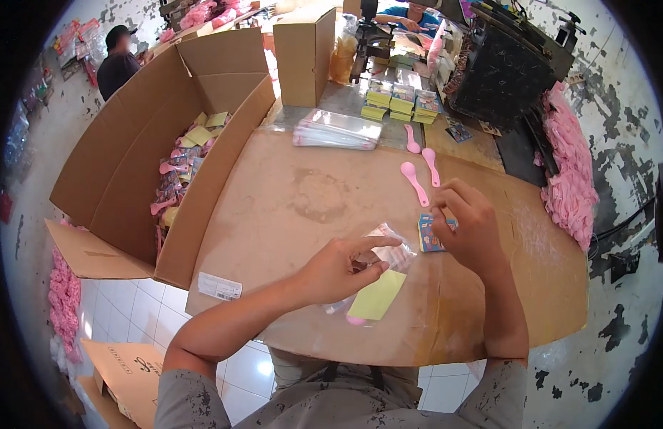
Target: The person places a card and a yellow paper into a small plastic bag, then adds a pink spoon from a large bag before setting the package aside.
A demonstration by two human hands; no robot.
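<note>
The room has a white tiled floor (246, 375) and a wall (625, 214) with peeling paint. The work surface (260, 186) is flat brown cardboard with a round stain. A large open carton (117, 164), partly filled with small packets, bounds its left side. A dark machine (492, 71) stands at the far right; pink bundles (571, 171) line the right edge. A tall carton (296, 61) stands at the far edge. One person (118, 64) is beyond the open carton, another (417, 14) beyond the far edge. Clear sleeves (336, 131) lie near the tall carton, beside stacked cards (401, 104). The left hand (339, 268) is open, thumb and index finger spread over a clear bag (384, 236); contact cannot be determined. The right hand (467, 222) is partly curled above a card stack (426, 234); whether it grips anything cannot be determined. Three pink spoons (415, 184) lie beyond the card stack. A yellow card (378, 294) lies at the bag's near end.
</note>
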